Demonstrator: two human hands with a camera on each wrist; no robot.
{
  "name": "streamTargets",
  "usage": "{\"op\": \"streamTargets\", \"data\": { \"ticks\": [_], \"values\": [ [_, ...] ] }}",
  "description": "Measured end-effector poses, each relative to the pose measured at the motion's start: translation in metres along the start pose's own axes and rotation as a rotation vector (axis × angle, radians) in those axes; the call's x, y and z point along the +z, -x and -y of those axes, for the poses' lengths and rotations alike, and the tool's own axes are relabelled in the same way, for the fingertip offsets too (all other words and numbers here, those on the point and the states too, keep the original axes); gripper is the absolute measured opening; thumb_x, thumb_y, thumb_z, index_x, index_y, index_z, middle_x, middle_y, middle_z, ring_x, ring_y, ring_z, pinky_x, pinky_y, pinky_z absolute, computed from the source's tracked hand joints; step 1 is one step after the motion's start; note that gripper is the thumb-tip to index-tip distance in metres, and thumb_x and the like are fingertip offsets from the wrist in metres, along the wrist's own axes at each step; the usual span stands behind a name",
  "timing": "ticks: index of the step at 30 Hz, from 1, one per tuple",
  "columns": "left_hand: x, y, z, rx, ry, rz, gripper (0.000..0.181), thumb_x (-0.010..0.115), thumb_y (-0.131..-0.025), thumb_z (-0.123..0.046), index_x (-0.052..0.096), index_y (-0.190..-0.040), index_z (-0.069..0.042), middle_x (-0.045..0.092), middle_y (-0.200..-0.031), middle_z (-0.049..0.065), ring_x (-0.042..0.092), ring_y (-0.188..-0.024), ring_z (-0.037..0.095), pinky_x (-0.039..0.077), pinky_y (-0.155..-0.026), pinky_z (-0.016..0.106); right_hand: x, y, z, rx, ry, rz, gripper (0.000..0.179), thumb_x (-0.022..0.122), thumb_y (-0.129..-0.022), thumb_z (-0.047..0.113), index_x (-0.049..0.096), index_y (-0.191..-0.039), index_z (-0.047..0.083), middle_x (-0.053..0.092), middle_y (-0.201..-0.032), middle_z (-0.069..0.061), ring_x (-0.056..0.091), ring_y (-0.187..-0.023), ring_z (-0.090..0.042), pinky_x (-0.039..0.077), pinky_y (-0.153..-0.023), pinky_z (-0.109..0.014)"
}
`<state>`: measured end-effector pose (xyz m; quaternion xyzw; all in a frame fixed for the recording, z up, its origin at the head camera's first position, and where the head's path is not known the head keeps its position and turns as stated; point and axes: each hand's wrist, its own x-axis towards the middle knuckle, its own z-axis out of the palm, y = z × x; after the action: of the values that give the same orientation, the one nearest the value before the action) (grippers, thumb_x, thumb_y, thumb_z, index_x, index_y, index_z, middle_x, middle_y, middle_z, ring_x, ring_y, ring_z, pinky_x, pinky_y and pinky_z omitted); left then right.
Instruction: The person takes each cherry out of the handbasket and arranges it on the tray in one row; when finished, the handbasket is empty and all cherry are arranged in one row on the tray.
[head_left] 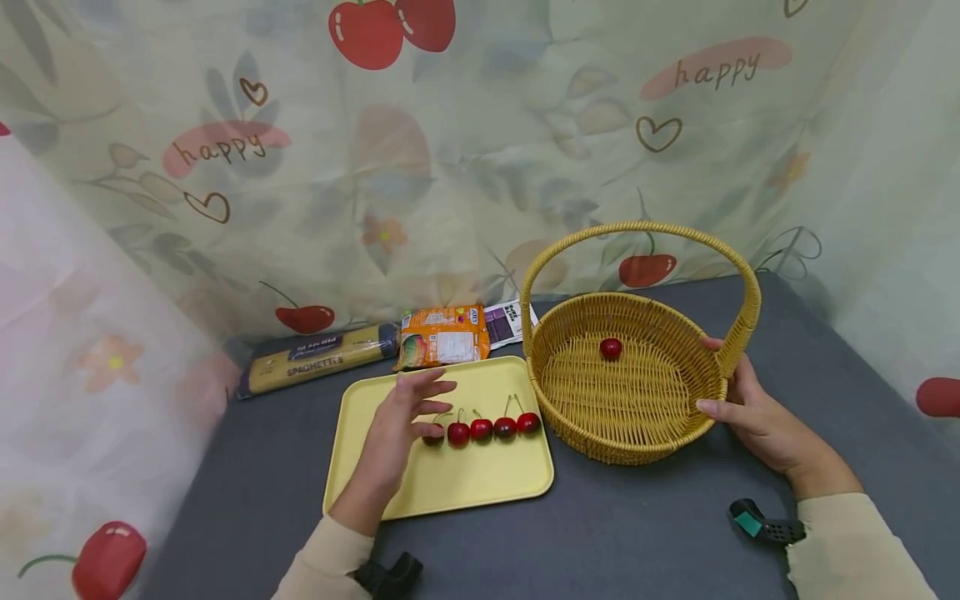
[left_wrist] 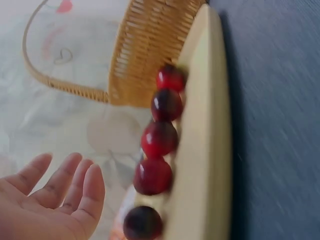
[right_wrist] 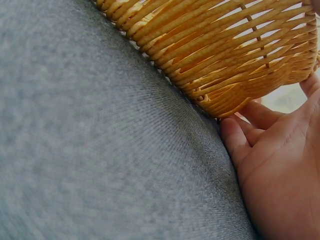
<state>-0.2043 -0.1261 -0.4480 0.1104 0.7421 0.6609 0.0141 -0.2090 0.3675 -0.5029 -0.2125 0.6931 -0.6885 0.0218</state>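
A row of several dark red cherries [head_left: 482, 430] with stems lies on the pale yellow tray [head_left: 472, 477]. Over the tray's left part hovers my left hand [head_left: 390, 437], its fingers spread and loosely bent, overlapping the leftmost cherry in the head view. In the left wrist view that hand [left_wrist: 55, 205] is palm up with nothing in it, beside the cherry row. One red cherry [head_left: 611, 348] sits inside the wicker basket [head_left: 615, 412]. My right hand [head_left: 765, 429] grips the basket's right side, thumb at the rim; in the right wrist view its fingers [right_wrist: 235, 136] reach beneath the woven wall.
Behind the tray lie a spaghetti pack [head_left: 318, 360], an orange packet [head_left: 444, 335] and a purple and white packet [head_left: 507, 322]. The basket's tall arched handle [head_left: 637, 227] rises over it. A patterned cloth [head_left: 465, 183] hangs behind the grey table [head_left: 600, 533].
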Motion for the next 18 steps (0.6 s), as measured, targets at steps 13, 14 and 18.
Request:
{"op": "streamTargets", "data": {
  "ticks": [13,14,18],
  "values": [
    [0.053,-0.022,-0.038,0.149,0.092,0.181,0.074,0.026,-0.118,-0.057,0.053,-0.157,-0.001,0.064,-0.145,0.021,0.062,-0.124,0.045,0.059,-0.089,0.045,-0.001,0.001,-0.001,0.006,-0.009,-0.001,0.085,0.054,-0.105,-0.013,0.013,-0.170,0.021,0.013,-0.165,-0.020,0.037,-0.144,-0.014,0.034,-0.105,-0.018],
    [0.057,-0.023,-0.039,0.158,0.087,0.196,0.073,0.025,-0.118,-0.056,0.053,-0.157,0.000,0.064,-0.145,0.021,0.062,-0.124,0.044,0.059,-0.089,0.045,-0.001,0.001,-0.001,0.008,-0.007,0.000,0.084,0.054,-0.105,-0.012,0.013,-0.171,0.022,0.014,-0.165,-0.020,0.037,-0.144,-0.014,0.034,-0.105,-0.018],
    [0.076,-0.029,-0.044,0.187,0.054,0.255,0.075,0.025,-0.117,-0.059,0.054,-0.156,-0.001,0.063,-0.145,0.020,0.062,-0.124,0.041,0.059,-0.089,0.047,-0.001,0.000,-0.002,0.009,-0.007,-0.002,0.084,0.054,-0.105,-0.011,0.014,-0.171,0.023,0.016,-0.165,-0.020,0.037,-0.144,-0.014,0.034,-0.105,-0.019]
  ]
}}
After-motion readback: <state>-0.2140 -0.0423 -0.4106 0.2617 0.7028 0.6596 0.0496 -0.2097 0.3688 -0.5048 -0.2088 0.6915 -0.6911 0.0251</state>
